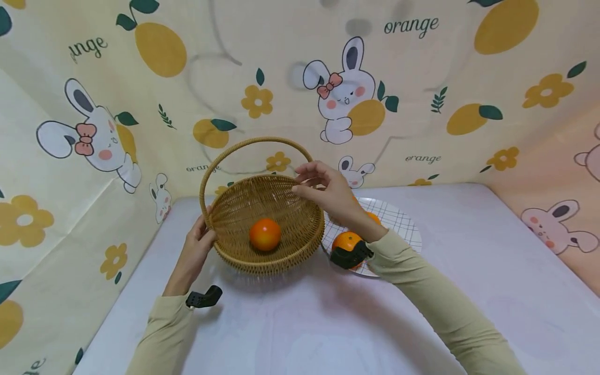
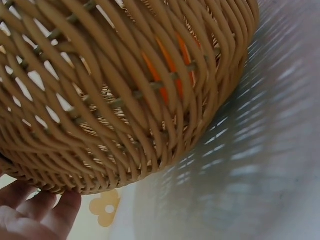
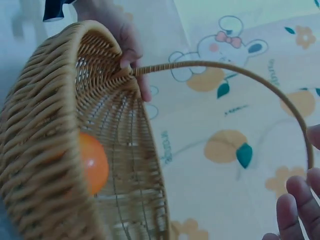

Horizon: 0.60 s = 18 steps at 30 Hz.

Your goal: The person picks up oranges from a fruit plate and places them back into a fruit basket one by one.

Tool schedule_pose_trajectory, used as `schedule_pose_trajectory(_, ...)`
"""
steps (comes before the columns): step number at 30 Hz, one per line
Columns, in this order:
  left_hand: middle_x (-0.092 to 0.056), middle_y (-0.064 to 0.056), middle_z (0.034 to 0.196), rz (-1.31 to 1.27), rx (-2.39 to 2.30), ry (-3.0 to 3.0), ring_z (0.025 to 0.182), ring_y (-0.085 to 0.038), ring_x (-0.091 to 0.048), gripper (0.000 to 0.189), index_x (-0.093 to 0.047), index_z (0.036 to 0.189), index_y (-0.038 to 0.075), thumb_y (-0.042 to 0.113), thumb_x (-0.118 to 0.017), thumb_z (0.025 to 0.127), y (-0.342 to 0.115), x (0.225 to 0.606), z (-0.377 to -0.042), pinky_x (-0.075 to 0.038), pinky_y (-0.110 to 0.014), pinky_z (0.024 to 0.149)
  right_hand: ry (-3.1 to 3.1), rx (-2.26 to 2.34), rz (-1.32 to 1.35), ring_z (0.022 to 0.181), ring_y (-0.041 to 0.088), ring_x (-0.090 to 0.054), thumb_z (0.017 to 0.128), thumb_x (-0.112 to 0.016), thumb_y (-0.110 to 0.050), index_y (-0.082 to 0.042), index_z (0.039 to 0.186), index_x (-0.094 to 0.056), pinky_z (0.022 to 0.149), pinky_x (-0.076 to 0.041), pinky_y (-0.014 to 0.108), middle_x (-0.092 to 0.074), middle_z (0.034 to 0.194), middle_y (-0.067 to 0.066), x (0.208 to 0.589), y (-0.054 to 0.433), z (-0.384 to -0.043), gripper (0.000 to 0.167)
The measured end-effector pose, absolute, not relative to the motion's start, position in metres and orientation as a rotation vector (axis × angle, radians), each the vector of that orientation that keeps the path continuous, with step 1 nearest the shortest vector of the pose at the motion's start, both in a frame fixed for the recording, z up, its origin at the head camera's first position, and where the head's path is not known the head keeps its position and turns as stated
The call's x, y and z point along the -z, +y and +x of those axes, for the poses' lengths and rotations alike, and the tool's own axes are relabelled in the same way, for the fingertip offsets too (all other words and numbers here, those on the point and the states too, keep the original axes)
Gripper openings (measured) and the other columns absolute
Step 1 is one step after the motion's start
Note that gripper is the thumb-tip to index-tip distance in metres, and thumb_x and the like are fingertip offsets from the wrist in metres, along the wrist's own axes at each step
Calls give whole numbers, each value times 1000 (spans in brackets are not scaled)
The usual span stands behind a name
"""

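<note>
Presently I record the left hand (image 1: pixel 196 249) at the near-left rim of the wicker basket (image 1: pixel 300 229), beside the base of the hoop handle (image 1: pixel 255 141). Its fingers are curled about the rim, thumb side uppermost; the left wrist view shows fingertips (image 2: pixel 47 212) under the basket's lower edge, so I read this as a hold on the rim. The right hand (image 1: pixel 328 191) is over the far-right rim, fingers loosely spread and bent. In the right wrist view its fingertips (image 3: pixel 300 205) lie just beside the handle's end. I cannot tell whether they touch it, and I see nothing gripped.

The basket lies between the two hands and appears tipped, its opening turned toward me. The handle arches across it from left to right, so its long axis runs from one hand toward the other. One orange (image 1: pixel 264 234) rests on the basket floor, nearer the left hand and slightly toward me from the right.

Counts: one basket, one handle, one orange inside. On the checked plate (image 1: pixel 403 221), just right of the basket and partly behind the right forearm, I see one orange (image 1: pixel 346 240) plainly and a sliver of a second (image 1: pixel 373 216). I count three oranges in all, though more may be hidden. Everything stands on the pale table (image 1: pixel 469 291).
</note>
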State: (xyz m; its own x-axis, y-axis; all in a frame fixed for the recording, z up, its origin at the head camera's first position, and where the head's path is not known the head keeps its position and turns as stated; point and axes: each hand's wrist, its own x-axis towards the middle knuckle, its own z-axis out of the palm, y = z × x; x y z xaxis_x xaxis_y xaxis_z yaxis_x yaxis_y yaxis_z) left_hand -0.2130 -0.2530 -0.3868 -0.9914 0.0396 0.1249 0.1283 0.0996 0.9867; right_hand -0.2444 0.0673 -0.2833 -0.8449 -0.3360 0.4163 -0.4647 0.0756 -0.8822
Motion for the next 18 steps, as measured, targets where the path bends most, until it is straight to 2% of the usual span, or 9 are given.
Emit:
schedule_pose_trajectory(6,-25,-14,154,-155,2098,-2279,135,-31,-29,71,-13,157,18,0,-41,95,-254,385,-211,-30,-46,108,-2261,-1820,754,98,23,-58,88,-70,-14,-3,119,-60,90,-46,36,-62,110,9,290,101,-235,34)
schedule_pose_trajectory(9,-23,-15,154,-163,2123,-2282,136,-32,-28,70,-12,157,19,0,-40,96,-254,385,-210,-30,-45,107,-2277,-1778,707,98,23,-58,89,-70,-15,-5,119,-60,90,-47,36,-62,110,9,296,117,-231,34)
schedule_pose_trajectory(18,-18,-16,156,-219,2230,-2166,140,-31,-21,67,-12,157,14,0,-41,98,-256,389,-211,-21,-55,111,-2351,-1615,561,101,22,-56,90,-69,-18,-6,124,-58,84,-49,26,-61,112,10,316,160,-217,37)
